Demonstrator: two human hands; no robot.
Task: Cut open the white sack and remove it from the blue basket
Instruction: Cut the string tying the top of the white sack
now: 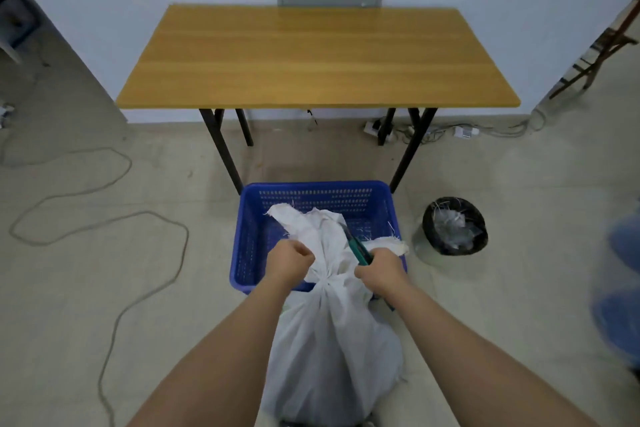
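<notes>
Right now, sack: one white sack [332,333], lower middle of the frame, tied at a neck; its loose top flops into the basket while its bulging body sits at the near rim, so I cannot tell how much is inside.
Basket: one blue basket [249,239], center of the frame on the floor, just in front of the table legs.
Left hand: the left hand [292,262] is fisted on the sack's fabric just above the neck, probably to pull it taut for the blades.
Right hand: the right hand [379,270] is curled round green-handled scissors [356,246], blades pointing up-left into the loose cloth above the tie.
Step, as I judge it: cutting near the tie; the sack looks not yet opened.
Table: one wooden table [318,55], upper middle, placed against the wall.
Bin: one black waste bin [454,226], right of the basket, holding pale scraps, likely kept close for offcuts.
Cord: one cable [104,222] looping over the floor at left.
</notes>
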